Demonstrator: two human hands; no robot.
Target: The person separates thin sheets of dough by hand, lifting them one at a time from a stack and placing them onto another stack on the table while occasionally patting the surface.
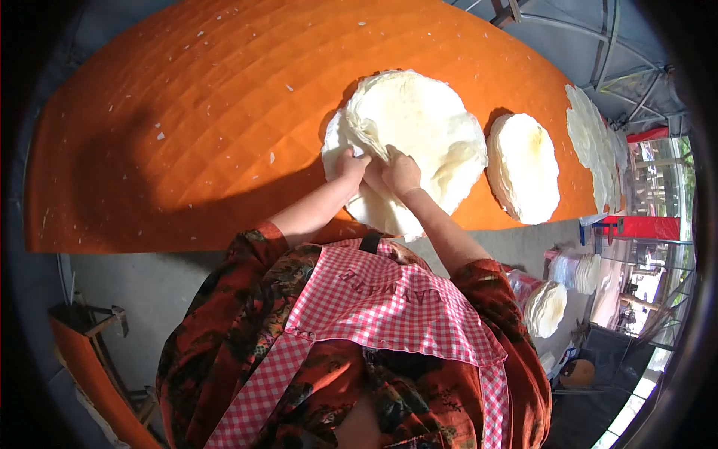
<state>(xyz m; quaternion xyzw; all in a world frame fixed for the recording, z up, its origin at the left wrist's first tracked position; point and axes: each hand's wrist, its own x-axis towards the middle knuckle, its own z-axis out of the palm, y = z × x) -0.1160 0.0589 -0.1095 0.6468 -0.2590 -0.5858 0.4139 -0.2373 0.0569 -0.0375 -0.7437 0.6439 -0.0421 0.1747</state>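
Observation:
On the orange cloth lies a broad stack of thin round flatbread sheets, pale and wavy at the rims. My left hand is closed on the near left edge of the stack, its fingers partly hidden. Right beside it, my right hand has its fingers bent around the folded edge of the upper sheets. A second stack of round flatbreads lies apart, to the right. How many sheets each hand grips cannot be made out.
The quilted orange cloth carries small white flakes. More thin sheets lie at the table's right end. Below on the right stand wrapped flatbread stacks. An orange panel leans at lower left.

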